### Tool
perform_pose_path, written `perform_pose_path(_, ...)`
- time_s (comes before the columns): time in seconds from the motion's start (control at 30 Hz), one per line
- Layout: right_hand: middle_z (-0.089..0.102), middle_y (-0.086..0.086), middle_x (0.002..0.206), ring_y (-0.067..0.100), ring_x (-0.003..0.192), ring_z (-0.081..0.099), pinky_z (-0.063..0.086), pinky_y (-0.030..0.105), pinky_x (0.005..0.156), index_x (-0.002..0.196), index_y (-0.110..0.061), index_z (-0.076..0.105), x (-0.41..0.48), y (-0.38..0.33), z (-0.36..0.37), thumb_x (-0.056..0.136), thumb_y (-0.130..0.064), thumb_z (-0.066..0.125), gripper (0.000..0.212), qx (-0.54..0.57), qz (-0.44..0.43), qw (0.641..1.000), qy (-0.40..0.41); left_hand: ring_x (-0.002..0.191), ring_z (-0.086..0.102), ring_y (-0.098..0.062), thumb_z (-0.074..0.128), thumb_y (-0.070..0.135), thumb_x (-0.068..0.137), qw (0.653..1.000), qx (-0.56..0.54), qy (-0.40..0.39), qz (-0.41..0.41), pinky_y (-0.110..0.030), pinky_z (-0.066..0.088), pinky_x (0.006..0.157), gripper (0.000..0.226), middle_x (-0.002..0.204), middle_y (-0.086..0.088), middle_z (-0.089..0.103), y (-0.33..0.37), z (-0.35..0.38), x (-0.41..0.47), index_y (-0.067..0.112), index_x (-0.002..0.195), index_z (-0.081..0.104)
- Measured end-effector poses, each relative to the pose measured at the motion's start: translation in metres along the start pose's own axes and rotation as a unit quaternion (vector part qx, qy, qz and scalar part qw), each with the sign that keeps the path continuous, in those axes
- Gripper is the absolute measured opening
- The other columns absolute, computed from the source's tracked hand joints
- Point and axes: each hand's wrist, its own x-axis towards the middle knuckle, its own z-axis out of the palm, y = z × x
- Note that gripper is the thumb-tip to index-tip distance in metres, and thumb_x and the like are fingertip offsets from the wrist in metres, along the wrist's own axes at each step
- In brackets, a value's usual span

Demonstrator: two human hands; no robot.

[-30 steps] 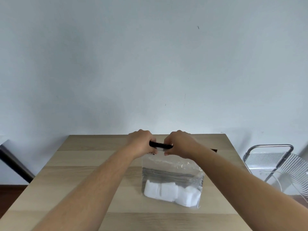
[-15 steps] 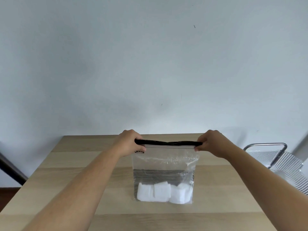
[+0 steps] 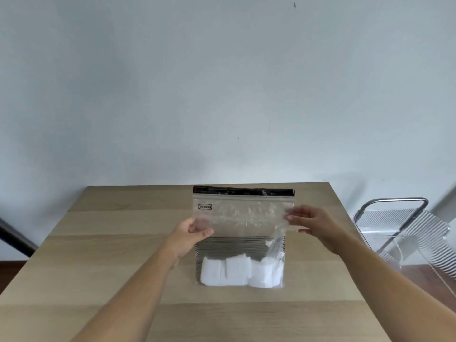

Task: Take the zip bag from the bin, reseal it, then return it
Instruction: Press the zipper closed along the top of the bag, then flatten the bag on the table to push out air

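A clear zip bag (image 3: 243, 213) with a black top band and thin dark stripes stands upright on the wooden table (image 3: 98, 255). Several white foam blocks (image 3: 237, 270) lie in its bottom. My left hand (image 3: 190, 233) pinches the bag's left edge about halfway up. On the other side my right hand (image 3: 311, 223) pinches the right edge at roughly the same height. The black band along the top runs straight and flat between the two corners.
A clear ribbed plastic bin (image 3: 409, 230) with a metal handle stands off the table's right side. A dark bar (image 3: 14, 238) slants at the far left. A pale wall rises just behind the table.
My hands slid apart along the black top band, then dropped from the top corners to the bag's side edges. The bag now stands taller and flatter.
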Motion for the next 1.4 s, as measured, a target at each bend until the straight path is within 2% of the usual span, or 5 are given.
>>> perform_pose_path(0.43,0.067,0.001,0.065,0.008,0.048,0.062,0.047,0.02,0.043,0.075,-0.014,0.068,0.023,0.128,0.06,0.089,-0.015,0.062,0.016,-0.051,0.131,0.987,0.074,0.088,0.065,-0.023,0.067,0.005,0.083,0.997,-0.021,0.057,-0.054,-0.027,0.051,0.076,0.008,0.091,-0.008,0.07,-0.081,0.046,0.014,0.007,0.09,0.062)
perform_pose_path(0.73,0.059,-0.003,0.068,0.014,0.058,0.056,0.039,0.025,0.048,0.081,-0.022,0.047,0.022,0.122,0.065,0.083,-0.037,0.056,0.018,-0.405,0.146,0.892,0.14,0.09,0.057,-0.019,0.069,0.038,0.077,0.953,0.283,0.108,-0.014,-0.033,0.048,0.075,0.068,0.105,0.002,0.056,-0.091,0.056,0.006,0.024,0.134,0.034)
perform_pose_path(0.97,0.027,-0.006,0.155,0.017,0.144,0.02,0.02,0.043,0.114,0.144,-0.032,0.023,0.045,0.107,0.093,0.093,-0.053,0.028,0.055,-0.428,-0.104,0.894,0.078,0.145,0.012,-0.018,0.024,0.054,0.092,0.888,0.423,0.061,0.167,-0.038,0.009,0.115,0.063,0.158,0.001,0.012,-0.084,0.089,0.039,0.027,0.147,0.008)
perform_pose_path(1.1,-0.009,-0.005,0.16,0.01,0.142,-0.019,-0.008,0.035,0.118,0.144,-0.038,-0.011,0.052,0.135,0.104,0.093,-0.058,0.01,0.059,-0.485,-0.074,0.871,-0.013,0.145,-0.005,-0.012,0.003,0.058,0.089,0.881,0.446,0.006,0.159,-0.034,-0.005,0.114,0.064,0.158,0.007,-0.007,-0.105,0.105,0.055,0.032,0.146,-0.009)
perform_pose_path(1.4,-0.016,-0.013,0.153,0.009,0.142,-0.017,-0.01,0.033,0.116,0.142,-0.044,-0.017,0.054,0.151,0.109,0.087,-0.064,-0.005,0.059,-0.52,-0.085,0.85,0.021,0.14,-0.013,-0.004,-0.006,0.059,0.089,0.869,0.463,0.046,0.168,-0.033,-0.007,0.113,0.059,0.153,0.012,-0.013,-0.117,0.11,0.058,0.036,0.142,-0.018)
